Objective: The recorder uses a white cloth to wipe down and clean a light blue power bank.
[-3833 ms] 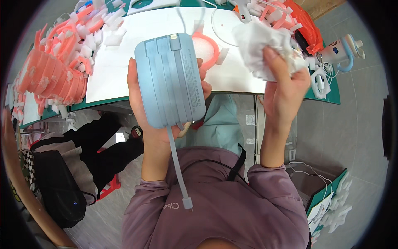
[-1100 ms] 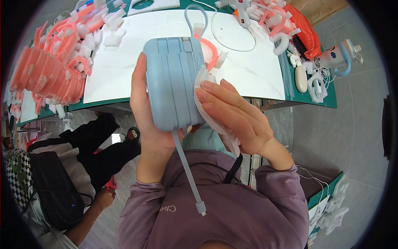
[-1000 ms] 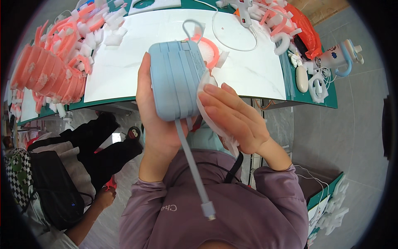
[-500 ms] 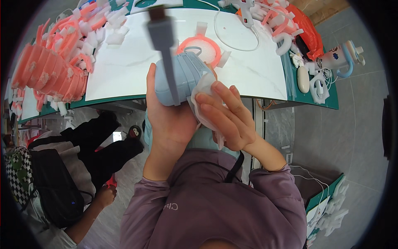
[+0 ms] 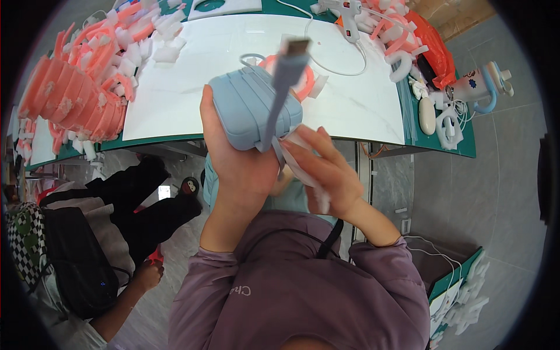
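Observation:
A light blue, rounded box-shaped power bank with raised bands and a small loop rests in my left hand, whose fingers support it from below and along its left side. Its flat cable, ending in a USB plug, sticks up toward me and looks blurred. In my right hand is a crumpled white tissue, pressed near the lower right edge of the power bank. Behind, partly covered, a pink foam ring lies on the white board.
Pink and white foam pieces are heaped at the left of the table. At the back right sits a white glue gun with its cord. A tumbler stands at the right edge. Someone's hand holds something red at lower left.
The power bank has tilted in my left hand, and its cable has swung to the right. My right hand with the tissue has slid down toward its lower edge.

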The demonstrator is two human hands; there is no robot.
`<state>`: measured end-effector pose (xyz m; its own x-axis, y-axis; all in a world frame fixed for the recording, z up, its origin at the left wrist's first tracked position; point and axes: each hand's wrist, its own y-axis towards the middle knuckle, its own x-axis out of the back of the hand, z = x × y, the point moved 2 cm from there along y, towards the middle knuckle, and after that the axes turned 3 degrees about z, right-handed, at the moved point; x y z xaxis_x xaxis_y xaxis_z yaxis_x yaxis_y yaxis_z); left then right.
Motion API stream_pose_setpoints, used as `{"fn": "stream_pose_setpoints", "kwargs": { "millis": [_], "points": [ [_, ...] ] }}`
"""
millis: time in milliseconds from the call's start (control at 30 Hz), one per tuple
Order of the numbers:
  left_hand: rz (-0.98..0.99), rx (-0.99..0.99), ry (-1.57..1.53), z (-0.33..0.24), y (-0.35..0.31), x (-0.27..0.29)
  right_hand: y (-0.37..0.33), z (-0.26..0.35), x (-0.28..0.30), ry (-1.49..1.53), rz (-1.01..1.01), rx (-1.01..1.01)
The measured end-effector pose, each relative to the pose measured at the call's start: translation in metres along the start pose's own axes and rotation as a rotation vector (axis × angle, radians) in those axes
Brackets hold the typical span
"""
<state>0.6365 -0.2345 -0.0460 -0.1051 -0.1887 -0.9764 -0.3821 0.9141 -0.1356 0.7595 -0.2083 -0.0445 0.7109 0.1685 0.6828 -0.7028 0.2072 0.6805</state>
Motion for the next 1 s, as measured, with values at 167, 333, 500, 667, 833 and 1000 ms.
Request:
{"fn": "stream_pose_setpoints", "kwargs": {
  "millis": [167,333,500,667,833,1000],
  "points": [
    [-0.112,-0.198,0.223,-0.003,-0.005,-0.019,0.000,-0.002,0.050,0.025,0.250,-0.025],
    [0.006,-0.151,0.176,0.003,-0.006,-0.015,0.009,0.006,0.017,-0.058,-0.137,0.591],
    [0.105,0.014,0.028,0.009,-0.020,-0.014,0.020,-0.015,0.015,-0.267,-0.067,0.597],
    [0.583,-0.016,-0.010,0.005,-0.014,-0.006,0.027,-0.014,0.019,-0.318,0.009,0.531],
    [0.520,0.027,-0.017,0.008,-0.014,-0.012,0.028,-0.010,0.018,-0.206,-0.108,0.448],
    [0.220,0.062,0.064,0.009,-0.017,-0.017,0.035,-0.023,0.030,-0.065,-0.058,0.379]
  ]
}}
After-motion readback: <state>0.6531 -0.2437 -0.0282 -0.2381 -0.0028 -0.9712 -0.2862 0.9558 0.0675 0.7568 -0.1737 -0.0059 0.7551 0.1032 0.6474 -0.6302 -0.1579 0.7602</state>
